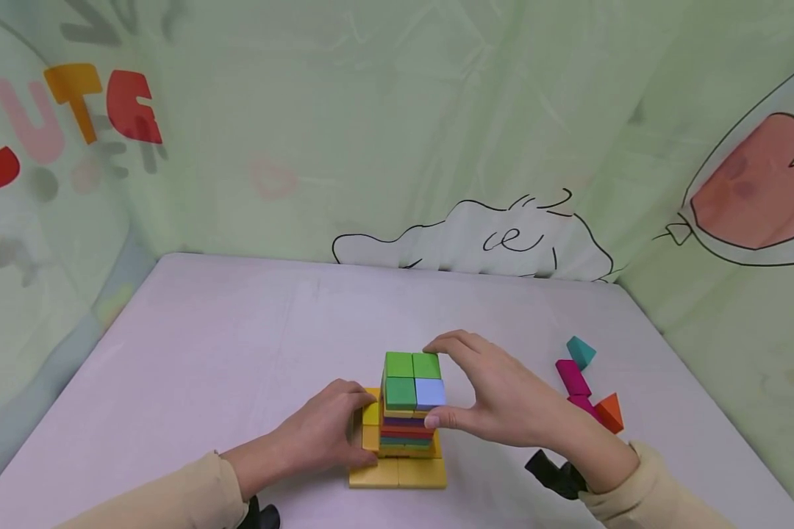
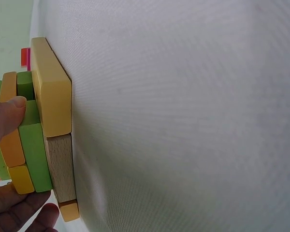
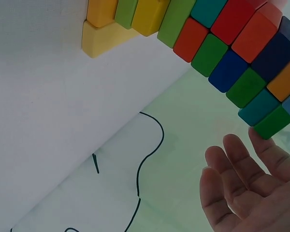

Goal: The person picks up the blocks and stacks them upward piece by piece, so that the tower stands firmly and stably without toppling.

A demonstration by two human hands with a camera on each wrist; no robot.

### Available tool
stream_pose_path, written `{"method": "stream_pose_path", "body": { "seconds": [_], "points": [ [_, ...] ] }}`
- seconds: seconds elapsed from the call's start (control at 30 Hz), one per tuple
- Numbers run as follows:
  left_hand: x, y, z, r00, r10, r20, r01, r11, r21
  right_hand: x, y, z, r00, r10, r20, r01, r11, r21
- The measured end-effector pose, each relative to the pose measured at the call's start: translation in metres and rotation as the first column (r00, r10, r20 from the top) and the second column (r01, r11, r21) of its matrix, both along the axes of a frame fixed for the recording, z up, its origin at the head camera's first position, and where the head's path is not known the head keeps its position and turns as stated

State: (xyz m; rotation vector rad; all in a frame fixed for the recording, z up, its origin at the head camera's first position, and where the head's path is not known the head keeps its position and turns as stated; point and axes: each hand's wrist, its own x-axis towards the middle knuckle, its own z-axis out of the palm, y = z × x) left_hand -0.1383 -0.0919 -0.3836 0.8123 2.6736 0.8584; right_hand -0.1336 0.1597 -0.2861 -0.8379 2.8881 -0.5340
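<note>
A tower of coloured blocks [image 1: 400, 393] stands on the table, two light green blocks, a darker green one and a light blue one on top. My left hand [image 1: 327, 426] grips the lower left side, thumb in front and index finger farther back. In the left wrist view its thumb [image 2: 12, 113] lies on orange and green blocks, with fingers under the yellow block [image 2: 21, 180]. My right hand [image 1: 496, 389] spans the upper part, thumb at the front right and index finger at the back. Its index fingertip meets a green end block [image 3: 273, 123]; the other fingers stand free.
Pale yellow blocks [image 1: 397, 474] lie flat at the tower's foot. To the right on the table [image 1: 238, 330] lie a teal block [image 1: 581, 352], magenta blocks [image 1: 573, 378] and an orange triangular block [image 1: 610, 413]. A printed cloth [image 1: 397, 132] hangs behind the table.
</note>
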Motion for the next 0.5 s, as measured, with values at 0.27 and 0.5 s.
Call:
{"method": "stream_pose_path", "body": {
  "seconds": [0.27,0.5],
  "points": [
    [0.0004,-0.0001,0.0002,1.0,0.001,-0.007,-0.001,1.0,-0.001,-0.0009,0.0024,0.0009,1.0,0.008,0.0,-0.008,1.0,-0.01],
    [0.0009,-0.0004,0.0007,1.0,-0.001,-0.013,0.001,1.0,0.0,0.0001,0.0026,0.0024,1.0,0.002,0.016,-0.001,1.0,-0.013]
  ]
}}
